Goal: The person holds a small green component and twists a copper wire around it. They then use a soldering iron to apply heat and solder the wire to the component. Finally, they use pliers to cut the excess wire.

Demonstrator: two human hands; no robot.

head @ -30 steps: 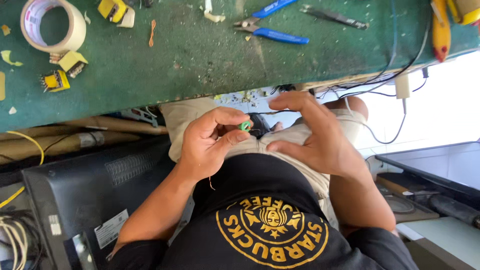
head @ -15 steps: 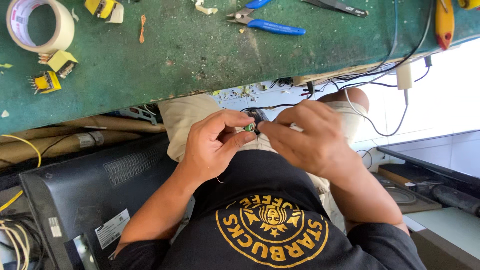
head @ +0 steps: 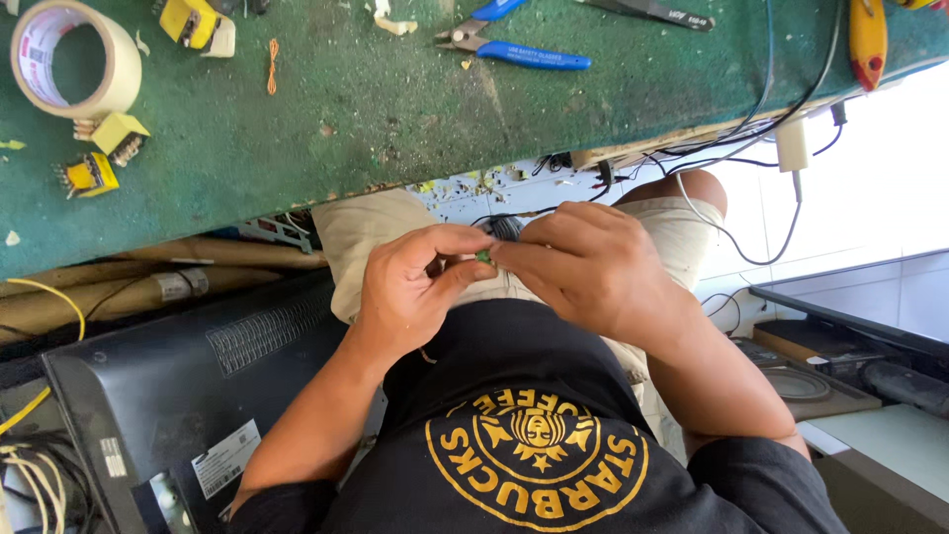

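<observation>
I see both hands meeting over the lap, below the counter (head: 297, 148) edge: my left hand (head: 410, 297) and right hand (head: 593, 272) share a fingertip grip, pinching a tiny green part (head: 483, 256) between them (most of it is hidden by fingers). I judge the risk is a slip: the piece is so small that any twist could drop it past the beige shorts (head: 366, 232) among the cables. The blue-handled pliers (head: 519, 44) and tape roll (head: 74, 59) lie well apart on the green mat.
</observation>
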